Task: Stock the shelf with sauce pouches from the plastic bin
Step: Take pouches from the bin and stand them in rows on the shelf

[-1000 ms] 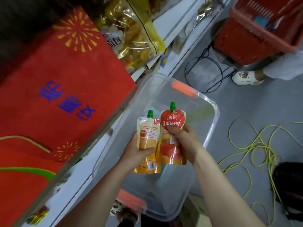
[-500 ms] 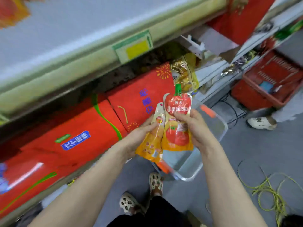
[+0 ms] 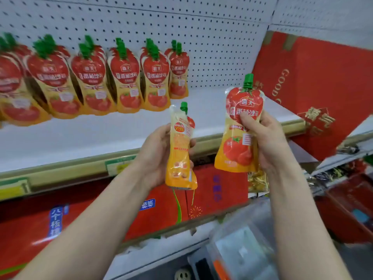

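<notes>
The pouch in the right hand was red over orange-yellow, printed with a tomato, green-capped. The one in the left hand showed mostly yellow-orange. Beyond the hands, white pegboard was dotted with dark holes; below them, red boxes bore blue labels.

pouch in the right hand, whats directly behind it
Behind the tomato pouch held by the right hand are the white shelf, its front rail, and a gold packet showing below. Whatever else sits straight behind is covered.
</notes>
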The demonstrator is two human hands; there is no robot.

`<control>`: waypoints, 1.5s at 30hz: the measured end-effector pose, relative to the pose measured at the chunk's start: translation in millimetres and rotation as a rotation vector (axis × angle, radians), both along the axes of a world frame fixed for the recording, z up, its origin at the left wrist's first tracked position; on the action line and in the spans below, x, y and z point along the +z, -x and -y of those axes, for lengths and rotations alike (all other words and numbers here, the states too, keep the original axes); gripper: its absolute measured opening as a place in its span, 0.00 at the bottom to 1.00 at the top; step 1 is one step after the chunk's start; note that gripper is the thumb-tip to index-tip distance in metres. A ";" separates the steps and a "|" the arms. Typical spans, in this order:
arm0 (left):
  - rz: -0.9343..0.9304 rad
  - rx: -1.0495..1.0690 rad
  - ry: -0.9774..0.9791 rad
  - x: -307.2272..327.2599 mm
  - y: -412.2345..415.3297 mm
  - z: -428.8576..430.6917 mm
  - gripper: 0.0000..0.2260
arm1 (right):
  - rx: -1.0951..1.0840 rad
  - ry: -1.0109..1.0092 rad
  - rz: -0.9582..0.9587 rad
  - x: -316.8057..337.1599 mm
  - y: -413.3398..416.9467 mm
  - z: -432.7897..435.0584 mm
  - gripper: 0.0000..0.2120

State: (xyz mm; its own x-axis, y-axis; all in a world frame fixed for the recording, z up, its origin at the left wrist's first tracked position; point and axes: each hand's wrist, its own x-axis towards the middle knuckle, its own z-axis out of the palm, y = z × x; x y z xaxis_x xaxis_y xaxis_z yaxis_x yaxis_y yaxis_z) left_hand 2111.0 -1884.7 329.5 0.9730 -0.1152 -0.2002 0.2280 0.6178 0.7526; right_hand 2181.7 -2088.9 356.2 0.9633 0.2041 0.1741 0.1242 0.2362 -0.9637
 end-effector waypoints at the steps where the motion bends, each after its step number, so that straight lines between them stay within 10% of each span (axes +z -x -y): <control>1: 0.007 0.049 0.014 6.6 -3.1 -9.7 0.11 | 0.000 0.006 0.002 5.2 -8.0 -9.7 0.06; 19: 0.157 0.684 -0.381 34.6 -89.2 -107.8 0.13 | 0.050 0.332 0.003 24.4 -207.8 -133.0 0.10; 39: 0.249 0.651 -0.518 24.6 -124.9 -92.5 0.15 | -0.087 0.320 0.227 34.1 -227.4 -141.9 0.15; 45: 0.331 0.588 -0.665 27.1 -147.4 -59.9 0.13 | 0.497 0.332 0.231 46.1 -168.1 -134.6 0.08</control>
State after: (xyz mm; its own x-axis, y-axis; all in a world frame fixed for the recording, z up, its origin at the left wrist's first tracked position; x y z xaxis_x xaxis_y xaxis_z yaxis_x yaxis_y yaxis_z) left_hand 2258.4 -1824.8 356.6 0.8579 0.4497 0.2484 -0.2715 -0.0136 0.9623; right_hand 2349.8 -1954.3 402.3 0.6848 0.6959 0.2162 0.2898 0.0122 -0.9570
